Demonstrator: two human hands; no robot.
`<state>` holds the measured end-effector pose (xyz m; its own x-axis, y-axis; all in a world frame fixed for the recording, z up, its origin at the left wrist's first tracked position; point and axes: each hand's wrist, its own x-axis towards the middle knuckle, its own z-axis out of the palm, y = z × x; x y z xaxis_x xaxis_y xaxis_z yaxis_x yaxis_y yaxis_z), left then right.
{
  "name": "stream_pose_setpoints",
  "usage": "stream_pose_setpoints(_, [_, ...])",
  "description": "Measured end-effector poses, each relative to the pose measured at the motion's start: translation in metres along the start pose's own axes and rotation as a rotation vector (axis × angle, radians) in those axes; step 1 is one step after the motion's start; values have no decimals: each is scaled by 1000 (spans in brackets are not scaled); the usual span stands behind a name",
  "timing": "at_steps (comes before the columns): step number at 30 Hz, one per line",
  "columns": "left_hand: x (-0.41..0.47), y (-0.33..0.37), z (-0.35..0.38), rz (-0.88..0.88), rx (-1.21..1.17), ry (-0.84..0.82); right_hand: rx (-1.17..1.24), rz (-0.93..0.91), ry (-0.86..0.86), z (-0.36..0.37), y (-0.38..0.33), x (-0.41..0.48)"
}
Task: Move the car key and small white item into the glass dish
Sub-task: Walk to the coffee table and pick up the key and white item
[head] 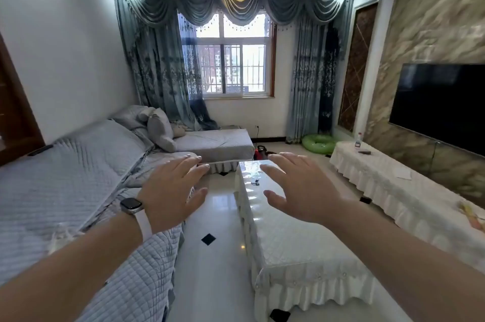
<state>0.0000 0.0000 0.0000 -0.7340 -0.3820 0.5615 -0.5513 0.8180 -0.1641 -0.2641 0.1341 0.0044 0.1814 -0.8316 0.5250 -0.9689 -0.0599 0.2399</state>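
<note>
Forearms reach forward from the bottom corners, both bare. Left hand (172, 189) held palm down in the air over the edge of the quilted grey sofa cover (65, 185), fingers (193, 161) spread apart, nothing in them. A smartwatch (132, 205) on a white strap sits on the left wrist. Right hand (301, 188) also palm down, fingers splayed, thumb out to the side, empty, above the far half of the long coffee table (283, 243), which wears a white frilled cloth.

Car key (255, 182): a small dark object on the shiny tabletop, lying between the two hands, just left of the right thumb in the picture and below the right index fingertip. No finger touches it; it looks well beyond the hands. Too small to make out its detail. The small white item and the glass dish cannot be told apart from the glare on the table's far end.

Floor: glossy white tile with black diamond insets. Right side: a low cabinet under a frilled white cloth, a bottle (359, 141) standing on it, a dark television (441, 106) on the marbled wall above. Beyond the table: a green inflatable ring (319, 143) on the floor, a barred window (233, 64), blue-grey swagged curtains either side.
</note>
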Motion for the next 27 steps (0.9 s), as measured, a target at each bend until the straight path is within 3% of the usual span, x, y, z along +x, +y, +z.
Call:
stream_pose_setpoints(6, [22, -60, 60, -9, -38, -14, -2, 47, -49, 57, 4, 53])
stream_pose_setpoints(19, [99, -267, 151, 5, -105, 28, -51, 60, -118, 167, -8, 255])
stream_pose_setpoints(27, [141, -327, 207, 30, -129, -8, -57, 75, -131, 220, 8, 321])
